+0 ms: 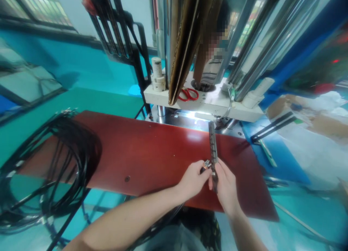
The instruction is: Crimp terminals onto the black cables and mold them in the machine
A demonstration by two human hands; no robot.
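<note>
Left hand [193,178] has its fingers closed on a small metal connector [207,164]; the right hand [226,185] is wrapped round the near end of a bar [212,144]. Looks like the right is steadying the bar while the left keeps the connector beside it, can't tell if those 2 touch. The bar's over the right part of the board [152,153], far end pointing at the press [212,107]. It's long, narrow, dark grey, with 1 row of marks or slots, too blurry to say. Red scissors [188,95] sit on the press, probably for easy reach. Coiled cables [83,153] drape over the board's left end, likely to stay off the arms.
</note>
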